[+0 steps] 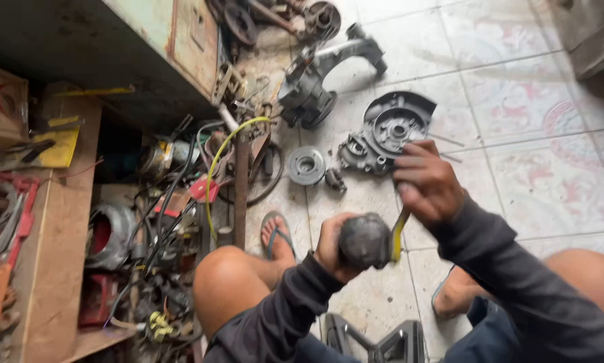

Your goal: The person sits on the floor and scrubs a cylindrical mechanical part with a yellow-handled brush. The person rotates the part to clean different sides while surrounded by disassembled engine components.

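My left hand [330,245] grips a dark, greasy round metal part [364,240] in front of my knees. My right hand [426,183] is closed around a tool with a yellow handle [399,232], whose end meets the right side of the round part. On the tiled floor just beyond my hands lie a grey engine cover [391,129], a round grey disc [306,165] and a small dark piece [334,179]. My left foot in a sandal [276,235] rests on the tiles.
A larger grey engine casing [315,81] lies farther back. A heap of cables, a yellow hose [216,161] and metal parts fills the left. A wooden shelf [58,228] with red tools stands at far left. A black plastic object [383,343] sits by my lap.
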